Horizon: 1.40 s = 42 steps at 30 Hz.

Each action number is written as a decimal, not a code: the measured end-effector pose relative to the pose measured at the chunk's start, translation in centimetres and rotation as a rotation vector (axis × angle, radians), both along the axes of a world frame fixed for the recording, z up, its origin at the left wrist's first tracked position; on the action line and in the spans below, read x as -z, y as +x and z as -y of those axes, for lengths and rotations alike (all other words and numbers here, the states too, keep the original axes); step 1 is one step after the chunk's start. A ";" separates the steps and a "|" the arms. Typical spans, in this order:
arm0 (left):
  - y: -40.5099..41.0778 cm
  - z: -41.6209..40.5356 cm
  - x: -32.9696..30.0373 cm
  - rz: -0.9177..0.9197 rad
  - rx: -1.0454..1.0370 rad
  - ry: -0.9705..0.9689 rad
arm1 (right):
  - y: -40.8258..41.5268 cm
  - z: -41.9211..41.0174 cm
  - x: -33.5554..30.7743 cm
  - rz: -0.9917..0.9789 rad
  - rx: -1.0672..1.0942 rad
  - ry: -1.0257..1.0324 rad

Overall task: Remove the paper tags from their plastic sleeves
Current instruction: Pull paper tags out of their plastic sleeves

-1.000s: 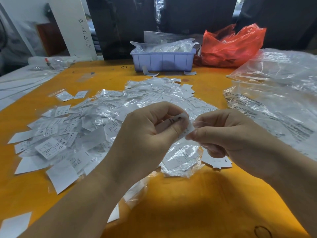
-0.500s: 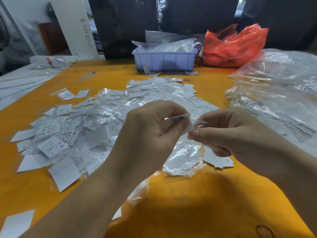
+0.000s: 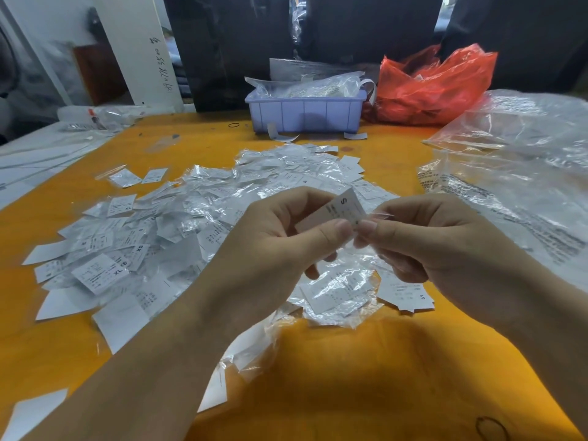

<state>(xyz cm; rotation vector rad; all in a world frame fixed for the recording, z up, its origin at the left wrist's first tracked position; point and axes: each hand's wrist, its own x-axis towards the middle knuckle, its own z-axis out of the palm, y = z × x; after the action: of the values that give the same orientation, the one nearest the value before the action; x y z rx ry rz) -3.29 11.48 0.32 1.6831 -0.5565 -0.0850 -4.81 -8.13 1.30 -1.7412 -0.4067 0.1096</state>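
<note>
Head view: the left hand (image 3: 270, 243) pinches a paper tag (image 3: 345, 208), now tilted up so its "S" shows; the right hand (image 3: 423, 237) seemingly pinches the clear sleeve (image 3: 380, 215), sliding free above the desk (image 3: 366, 377).

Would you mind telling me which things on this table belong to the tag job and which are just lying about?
Belonging to the job:
- tag marked S, pinched by the left hand
- clear sleeve, pinched by the right hand
- heap of sleeved tags
- small stack of bare tags

Lying about:
- purple bin
- red bag
- large clear bags
- rubber band
</note>
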 end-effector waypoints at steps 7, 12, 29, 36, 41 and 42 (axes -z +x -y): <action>-0.1 0.1 0.1 0.082 -0.149 0.013 | 0.0 0.2 0.1 -0.010 -0.017 0.013; -0.4 0.2 0.1 0.171 -0.220 0.097 | 0.1 0.3 0.2 -0.022 -0.026 -0.004; -0.7 0.2 -0.5 0.118 -0.061 0.226 | 0.2 0.3 0.4 0.077 -0.031 -0.120; -0.6 -0.2 -0.6 0.251 -0.019 0.431 | 0.0 0.6 0.5 0.113 -0.049 -0.218; -0.6 -0.1 -0.3 0.259 -0.018 0.333 | -0.4 0.2 0.7 0.147 -0.053 -0.314; -0.6 -0.1 -0.3 0.250 -0.020 0.303 | -0.4 0.1 0.7 0.154 -0.049 -0.315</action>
<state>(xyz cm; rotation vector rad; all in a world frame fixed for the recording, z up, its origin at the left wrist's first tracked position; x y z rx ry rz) -3.88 11.54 0.61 2.0099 -0.7423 0.0593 -5.20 -8.24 0.62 -2.0576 -0.5692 0.0775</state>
